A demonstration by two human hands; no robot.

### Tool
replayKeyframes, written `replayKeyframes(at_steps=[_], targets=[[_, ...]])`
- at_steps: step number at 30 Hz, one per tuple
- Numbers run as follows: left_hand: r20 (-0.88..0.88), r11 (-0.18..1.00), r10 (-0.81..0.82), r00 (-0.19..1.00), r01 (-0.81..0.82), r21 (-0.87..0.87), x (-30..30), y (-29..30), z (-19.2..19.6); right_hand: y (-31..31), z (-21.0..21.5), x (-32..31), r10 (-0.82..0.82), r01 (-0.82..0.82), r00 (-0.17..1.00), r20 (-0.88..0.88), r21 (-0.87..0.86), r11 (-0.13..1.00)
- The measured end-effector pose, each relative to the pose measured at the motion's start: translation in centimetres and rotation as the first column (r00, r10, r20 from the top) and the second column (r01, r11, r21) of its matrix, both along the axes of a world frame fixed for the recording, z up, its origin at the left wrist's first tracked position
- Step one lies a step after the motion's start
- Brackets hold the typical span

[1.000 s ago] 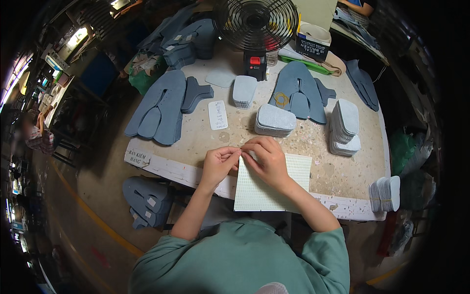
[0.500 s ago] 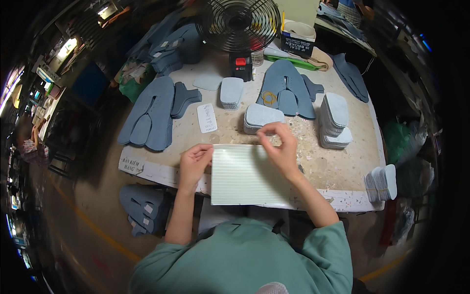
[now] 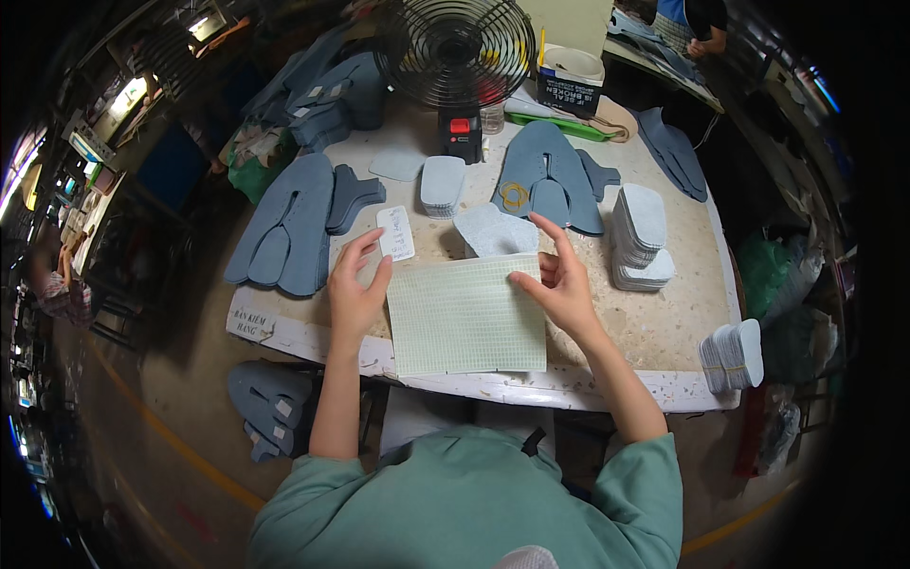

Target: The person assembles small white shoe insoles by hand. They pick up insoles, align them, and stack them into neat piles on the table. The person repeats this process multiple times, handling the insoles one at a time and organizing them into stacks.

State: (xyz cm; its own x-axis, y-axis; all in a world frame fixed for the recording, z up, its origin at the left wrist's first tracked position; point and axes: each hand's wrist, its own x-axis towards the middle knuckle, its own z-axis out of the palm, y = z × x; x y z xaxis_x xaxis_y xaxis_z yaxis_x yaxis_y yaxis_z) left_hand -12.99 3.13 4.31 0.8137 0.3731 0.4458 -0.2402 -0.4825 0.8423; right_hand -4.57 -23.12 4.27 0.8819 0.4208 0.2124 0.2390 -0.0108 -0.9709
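Observation:
A pale green gridded sheet (image 3: 464, 318) lies flat on the speckled table (image 3: 664, 322) near its front edge. My left hand (image 3: 354, 289) rests at the sheet's upper left corner, fingers spread and holding nothing. At the upper right edge my right hand (image 3: 561, 284) has its thumb on the sheet and its fingers raised apart. A pale grey insole-shaped piece (image 3: 493, 232) lies just beyond the sheet, between my hands. A small white tag (image 3: 396, 232) sits next to my left fingertips.
Grey-blue cut pieces (image 3: 289, 223) lie at the left, with more (image 3: 550, 171) at the back under a yellow ring (image 3: 515, 196). Stacks of pale insoles (image 3: 640, 237) stand right; another stack (image 3: 732, 353) hangs at the table's right edge. A black fan (image 3: 455, 47) and a box (image 3: 569, 81) stand behind. Another person (image 3: 701, 24) works far back.
The sheet, held up by its top corners between both hands, now lies flat on the table. Both hands have loosened and spread at its upper edge.

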Motion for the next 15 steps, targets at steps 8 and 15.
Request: replayKeyframes(at_steps=[8,15], targets=[[-0.335,0.818,-0.573,0.748,0.549,-0.173,2.6,-2.9,1.9,2.4,1.2,-1.1,0.049,0.017,0.946,0.319,-0.2,0.98],[-0.338,0.893,-0.441,0.831,0.37,-0.256,1.5,-0.1,1.4,1.5,0.5,2.2,0.284,0.205,0.544,0.79,-0.453,0.867]])
